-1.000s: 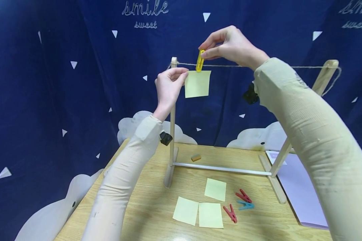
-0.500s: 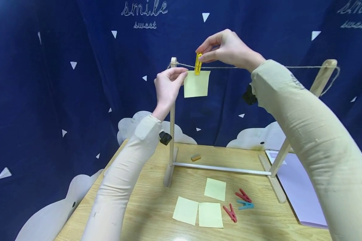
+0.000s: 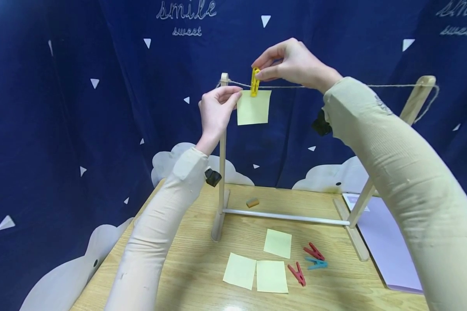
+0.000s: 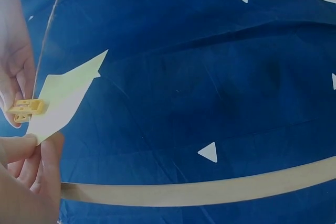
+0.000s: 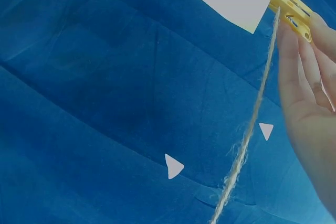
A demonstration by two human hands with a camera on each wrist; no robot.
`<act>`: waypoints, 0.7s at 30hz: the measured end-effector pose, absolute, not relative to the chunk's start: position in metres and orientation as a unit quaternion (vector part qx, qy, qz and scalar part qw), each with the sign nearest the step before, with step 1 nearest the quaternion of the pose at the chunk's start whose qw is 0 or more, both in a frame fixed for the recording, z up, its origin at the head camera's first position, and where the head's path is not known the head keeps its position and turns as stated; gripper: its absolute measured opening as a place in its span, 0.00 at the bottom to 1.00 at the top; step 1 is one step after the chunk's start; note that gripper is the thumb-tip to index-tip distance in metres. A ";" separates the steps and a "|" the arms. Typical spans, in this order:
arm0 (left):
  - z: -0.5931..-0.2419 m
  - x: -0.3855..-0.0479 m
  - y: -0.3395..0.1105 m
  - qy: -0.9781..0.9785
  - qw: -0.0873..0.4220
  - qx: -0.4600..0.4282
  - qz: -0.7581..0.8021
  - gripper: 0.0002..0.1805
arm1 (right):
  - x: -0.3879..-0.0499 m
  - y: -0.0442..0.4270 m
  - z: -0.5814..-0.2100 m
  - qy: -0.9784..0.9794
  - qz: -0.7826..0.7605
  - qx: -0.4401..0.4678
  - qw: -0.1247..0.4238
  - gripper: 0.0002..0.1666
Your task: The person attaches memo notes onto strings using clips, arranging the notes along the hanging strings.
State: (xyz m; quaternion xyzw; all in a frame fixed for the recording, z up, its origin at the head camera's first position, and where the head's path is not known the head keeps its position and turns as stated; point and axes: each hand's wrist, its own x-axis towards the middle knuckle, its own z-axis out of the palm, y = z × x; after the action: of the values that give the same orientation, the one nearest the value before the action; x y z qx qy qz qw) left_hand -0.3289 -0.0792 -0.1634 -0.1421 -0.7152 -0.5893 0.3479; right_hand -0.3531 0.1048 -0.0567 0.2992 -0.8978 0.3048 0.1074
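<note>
Near the left post, a yellow sticky note (image 3: 254, 109) hangs at the twine (image 3: 284, 87), which is strung between two wooden posts. My left hand (image 3: 216, 110) pinches the note's upper left corner between thumb and fingers. Above it, my right hand (image 3: 295, 62) pinches the top of a yellow clothespin (image 3: 254, 82), whose lower end overlaps the note's top edge. In the left wrist view the clothespin (image 4: 27, 108) sits at the paper's edge (image 4: 60, 98), where the twine meets it. The right wrist view shows the twine (image 5: 252, 119) running up to the clothespin (image 5: 286, 6).
Three more sticky notes (image 3: 271, 277) lie on the wooden table (image 3: 190, 268). Beside them are two red clothespins (image 3: 297, 274) and a blue one (image 3: 316, 263). A small brown block (image 3: 252, 202) lies behind the stand's white crossbar (image 3: 286, 217). A lilac folder (image 3: 389, 246) lies at right.
My right hand has moved slightly down and left with the yellow clothespin, which now overlaps the note's top edge further. My left hand stays almost still on the corner.
</note>
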 end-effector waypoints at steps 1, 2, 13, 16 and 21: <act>-0.163 -0.329 -0.079 -0.715 0.347 -0.143 -0.590 0.09 | -0.353 0.105 -0.057 -0.898 0.304 0.298 0.108 0.23; -0.163 -0.329 -0.079 -0.714 0.347 -0.143 -0.591 0.09 | -0.352 0.105 -0.057 -0.899 0.304 0.298 0.107 0.23; -0.164 -0.329 -0.079 -0.715 0.342 -0.139 -0.593 0.09 | -0.349 0.104 -0.060 -0.900 0.313 0.290 0.088 0.27; -0.163 -0.329 -0.079 -0.712 0.346 -0.143 -0.593 0.09 | -0.349 0.104 -0.061 -0.900 0.313 0.291 0.089 0.28; -0.163 -0.330 -0.080 -0.710 0.351 -0.144 -0.593 0.09 | -0.349 0.104 -0.060 -0.902 0.307 0.290 0.092 0.28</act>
State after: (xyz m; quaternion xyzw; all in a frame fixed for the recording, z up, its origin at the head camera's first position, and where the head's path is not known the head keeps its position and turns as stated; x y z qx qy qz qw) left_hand -0.3301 -0.0796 -0.1626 -0.1441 -0.7097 -0.5933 0.3514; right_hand -0.3487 0.1042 -0.0601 0.2902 -0.9016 0.3073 0.0921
